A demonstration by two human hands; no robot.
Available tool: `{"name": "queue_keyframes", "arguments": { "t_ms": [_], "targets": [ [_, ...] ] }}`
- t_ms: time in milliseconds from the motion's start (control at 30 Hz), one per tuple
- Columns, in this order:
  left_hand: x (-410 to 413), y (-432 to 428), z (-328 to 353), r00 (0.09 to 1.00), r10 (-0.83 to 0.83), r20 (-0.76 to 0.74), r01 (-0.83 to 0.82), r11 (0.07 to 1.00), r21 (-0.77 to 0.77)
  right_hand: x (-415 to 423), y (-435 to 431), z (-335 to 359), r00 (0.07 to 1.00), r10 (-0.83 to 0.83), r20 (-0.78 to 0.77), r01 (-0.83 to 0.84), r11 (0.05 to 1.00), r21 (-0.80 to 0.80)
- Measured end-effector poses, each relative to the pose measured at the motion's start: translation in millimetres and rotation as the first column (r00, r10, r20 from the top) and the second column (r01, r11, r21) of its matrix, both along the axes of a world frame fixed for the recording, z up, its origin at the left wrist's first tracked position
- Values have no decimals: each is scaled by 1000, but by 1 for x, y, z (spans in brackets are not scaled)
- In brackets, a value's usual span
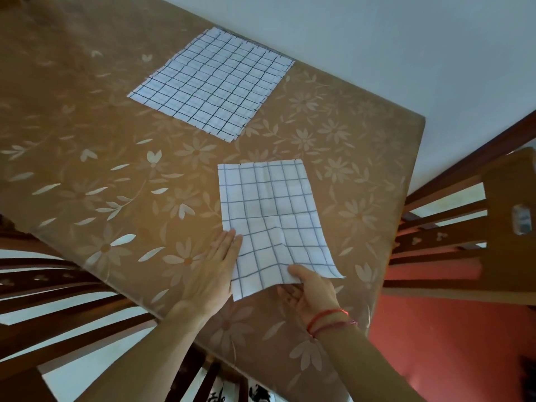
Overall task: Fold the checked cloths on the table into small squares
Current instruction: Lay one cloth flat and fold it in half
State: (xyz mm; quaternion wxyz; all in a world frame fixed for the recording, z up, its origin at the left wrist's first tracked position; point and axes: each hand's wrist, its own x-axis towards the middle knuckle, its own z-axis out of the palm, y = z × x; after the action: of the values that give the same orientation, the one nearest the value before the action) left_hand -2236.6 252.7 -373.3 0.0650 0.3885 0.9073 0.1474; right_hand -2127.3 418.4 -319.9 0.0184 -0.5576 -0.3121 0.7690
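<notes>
A white checked cloth [269, 216], folded into a long rectangle, lies on the brown flowered table [101, 175] close to me. My right hand [310, 291] pinches its near edge, thumb on top and fingers beneath, and lifts that edge slightly off the table. My left hand [214, 271] lies flat with fingers together, its fingertips resting on the cloth's left edge. A stack of unfolded checked cloths [214, 82] lies spread out at the far side of the table, near the wall.
Wooden chairs stand at the table's right [475, 233] and at its near left [58, 314]. A white wall [406, 53] runs along the table's far edge. The floor at the lower right is red.
</notes>
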Motion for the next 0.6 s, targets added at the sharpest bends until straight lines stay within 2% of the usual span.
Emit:
{"name": "queue_keyframes", "arguments": {
  "t_ms": [100, 167, 233, 300, 333, 367, 400, 433, 467, 500, 533, 567, 600],
  "targets": [
    [-5, -5, 3, 999, -30, 34, 30, 999, -10, 13, 1, -2, 994, 98, -37, -100, 995, -29],
    [-6, -9, 5, 996, -28, 86, 28, 1000, 5, 21, 4, -6, 969, 214, -124, -211, 977, 35],
    [-4, -13, 6, 994, -21, 109, 20, 1000, 12, 29, 8, -9, 928, 329, -177, -299, 938, 178],
    [-1, -19, 8, 992, -32, 119, 29, 999, 25, 41, 18, -17, 885, 464, -30, -423, 830, 364],
    [0, -22, 7, 993, -48, 110, 45, 999, 27, 47, 25, -17, 863, 492, 116, -489, 754, 438],
    [2, -26, 6, 993, -70, 92, 67, 997, 26, 52, 32, -14, 781, 550, 296, -624, 673, 397],
    [4, -29, 7, 993, -90, 82, 88, 996, 17, 59, 36, -12, 596, 648, 474, -794, 562, 231],
    [6, -33, 8, 991, -103, 89, 103, 995, 10, 71, 41, -8, 432, 700, 568, -886, 448, 121],
    [9, -36, 10, 989, -112, 96, 112, 994, 4, 78, 46, -6, 259, 714, 651, -963, 243, 117],
    [11, -39, 11, 988, -117, 105, 118, 993, -4, 78, 47, 4, 247, 687, 683, -969, 188, 162],
    [14, -42, 12, 987, -120, 105, 123, 992, -20, 71, 48, 6, 298, 648, 700, -952, 257, 167],
    [16, -45, 14, 987, -124, 99, 128, 991, -31, 63, 53, 4, 394, 608, 689, -916, 322, 240],
    [18, -48, 14, 986, -129, 103, 133, 990, -39, 61, 55, -6, 439, 535, 721, -897, 306, 319]
  ]
}}
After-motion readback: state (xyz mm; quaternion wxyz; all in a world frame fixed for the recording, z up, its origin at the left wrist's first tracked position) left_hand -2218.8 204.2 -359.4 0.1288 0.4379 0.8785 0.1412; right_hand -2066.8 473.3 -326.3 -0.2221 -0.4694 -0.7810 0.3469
